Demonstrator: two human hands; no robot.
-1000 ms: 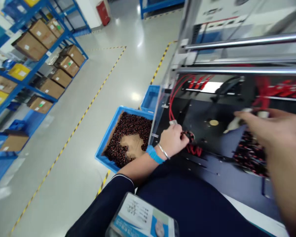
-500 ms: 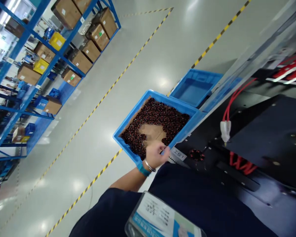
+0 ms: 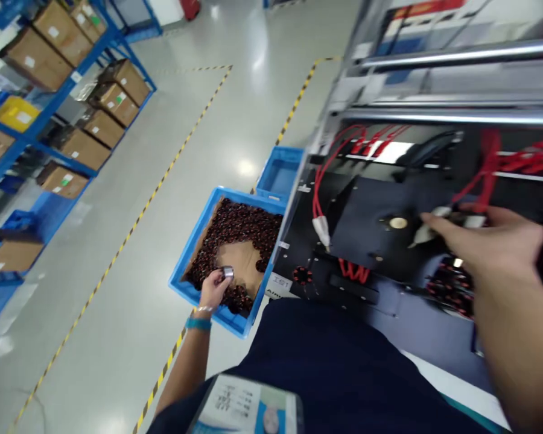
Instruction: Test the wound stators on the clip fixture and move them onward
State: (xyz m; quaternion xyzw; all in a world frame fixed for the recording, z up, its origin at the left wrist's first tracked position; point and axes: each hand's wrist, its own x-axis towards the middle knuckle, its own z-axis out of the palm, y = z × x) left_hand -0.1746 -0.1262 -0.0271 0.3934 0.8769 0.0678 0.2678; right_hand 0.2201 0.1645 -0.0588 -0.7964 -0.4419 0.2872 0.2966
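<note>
At the left, my left hand (image 3: 212, 290) is over a blue bin (image 3: 192, 241), pinching a small silvery cylinder (image 3: 227, 272) between its fingertips. Dark toroidal coils with reddish windings (image 3: 248, 217) cover much of the bin's bottom around bare cardboard (image 3: 242, 259). My right hand (image 3: 498, 241), smeared by motion, closes around a white clip with red wires (image 3: 428, 232) above the black machine top (image 3: 380, 199). Below this hand lies a heap of coils (image 3: 452, 286), partly hidden. One single coil (image 3: 303, 275) rests on the machine's near left part.
Another white clip with red wires (image 3: 322, 230) lies on the machine. Metal bars (image 3: 452, 114) cross its far side. A second blue bin (image 3: 280, 172) stands behind the first. Blue shelving (image 3: 72, 84) with cardboard boxes is on the left, beyond yellow-black floor tape (image 3: 163, 181).
The view has swung right, bringing my right hand and more of the machine into sight. My left hand has moved from the bin's near edge to over its inside, the silvery cylinder now showing.
</note>
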